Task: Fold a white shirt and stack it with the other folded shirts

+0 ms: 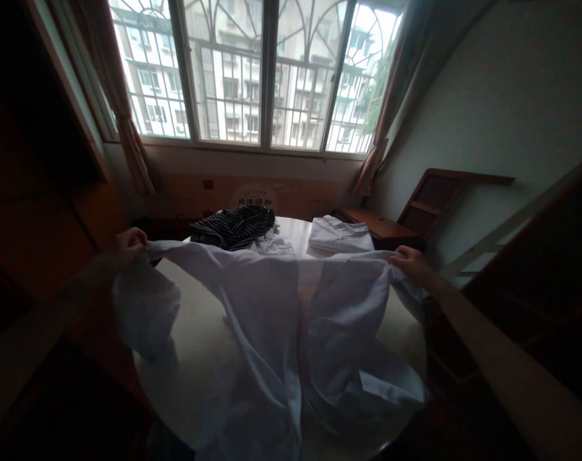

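The left hand point(130, 245) was closed in a fist around one shoulder of a white shirt point(271, 320), and the right hand point(408, 261) pinched the other shoulder with fingers curled over the cloth. The shirt hung spread between them above the round desk point(199, 326), its shoulder line running left to right, its body falling toward the near edge, where the hem lay crumpled on the desk. One sleeve drooped past the left edge. At the far edge lay a dark striped garment point(235, 227) and, just beside it to the right, a folded white shirt point(341, 235). The room was dim; the shirt's collar was hard to make out, and its lower part was cut off by the frame.
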Motion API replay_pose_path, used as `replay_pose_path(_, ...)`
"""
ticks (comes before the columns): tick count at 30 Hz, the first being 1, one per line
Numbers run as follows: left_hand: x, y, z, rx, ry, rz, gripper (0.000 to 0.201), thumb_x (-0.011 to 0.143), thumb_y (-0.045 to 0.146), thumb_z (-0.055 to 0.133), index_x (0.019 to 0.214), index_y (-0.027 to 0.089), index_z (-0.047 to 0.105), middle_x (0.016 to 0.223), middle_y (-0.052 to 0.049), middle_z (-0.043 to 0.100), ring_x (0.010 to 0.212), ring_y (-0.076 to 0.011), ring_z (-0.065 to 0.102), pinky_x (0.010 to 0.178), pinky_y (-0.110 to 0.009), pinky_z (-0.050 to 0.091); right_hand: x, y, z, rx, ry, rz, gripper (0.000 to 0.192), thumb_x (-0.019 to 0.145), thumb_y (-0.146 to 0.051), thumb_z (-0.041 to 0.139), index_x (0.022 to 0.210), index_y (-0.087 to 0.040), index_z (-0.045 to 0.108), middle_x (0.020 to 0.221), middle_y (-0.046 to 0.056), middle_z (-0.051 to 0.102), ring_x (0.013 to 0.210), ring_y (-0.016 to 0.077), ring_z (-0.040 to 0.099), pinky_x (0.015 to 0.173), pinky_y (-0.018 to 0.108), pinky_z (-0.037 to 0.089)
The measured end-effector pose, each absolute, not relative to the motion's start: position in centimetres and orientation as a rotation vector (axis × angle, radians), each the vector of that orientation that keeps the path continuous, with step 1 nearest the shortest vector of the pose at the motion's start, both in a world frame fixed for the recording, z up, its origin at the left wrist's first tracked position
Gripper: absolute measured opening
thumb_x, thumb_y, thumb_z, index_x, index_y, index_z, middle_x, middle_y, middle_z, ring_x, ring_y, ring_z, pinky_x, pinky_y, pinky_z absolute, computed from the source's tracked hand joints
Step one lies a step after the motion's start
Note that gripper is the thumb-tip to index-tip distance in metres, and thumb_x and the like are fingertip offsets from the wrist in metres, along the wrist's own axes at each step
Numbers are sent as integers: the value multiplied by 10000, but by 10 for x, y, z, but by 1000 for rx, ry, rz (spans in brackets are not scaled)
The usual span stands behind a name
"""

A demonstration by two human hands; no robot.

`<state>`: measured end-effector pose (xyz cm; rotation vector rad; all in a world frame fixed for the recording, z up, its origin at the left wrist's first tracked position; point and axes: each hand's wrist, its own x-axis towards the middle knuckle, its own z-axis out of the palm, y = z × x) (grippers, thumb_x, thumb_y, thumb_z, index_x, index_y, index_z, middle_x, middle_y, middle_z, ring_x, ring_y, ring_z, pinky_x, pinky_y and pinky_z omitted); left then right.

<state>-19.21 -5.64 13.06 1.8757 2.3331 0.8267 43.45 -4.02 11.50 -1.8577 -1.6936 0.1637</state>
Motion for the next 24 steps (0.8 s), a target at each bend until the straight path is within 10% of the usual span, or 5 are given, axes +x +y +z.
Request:
replay_pose_path(5,-151,-37,137,2165,2635,367,117,714,197,467,702,145,571,929,-128,563,975,-296,480,828,-387,338,404,-32,120,-1951,-1916,-59,112,640,-258,615,700,-173,577,684,41,629,613,158,566,520,225,379)
replay_pose_path(12,-1,-4,109,2482,2085,467,210,776,297,449,834,170,605,849,-100,641,782,-202,589,676,-264,391,305,-18,112,-1903,-2147,297,242,844,-308,435,920,-139,591,722,71,670,622,141,610,544,205,400)
replay_pose_path(20,39,-1,74,2411,1695,97,238,495,365,704,569,159,610,651,-93,639,682,-232,583,584,-259,404,259,-23,69,-1927,-2401,268,588,690,-539,555,1057,-79,557,1048,183,617,905,259,584,651,264,402)
replay_pose_path(24,28,-12,84,2455,1629,125,168,487,214,702,610,166,598,697,-55,625,682,-205,567,598,-249,403,261,-23,69,-1937,-2465,352,346,662,-390,600,897,-137,631,899,103,665,785,219,598,575,233,371)
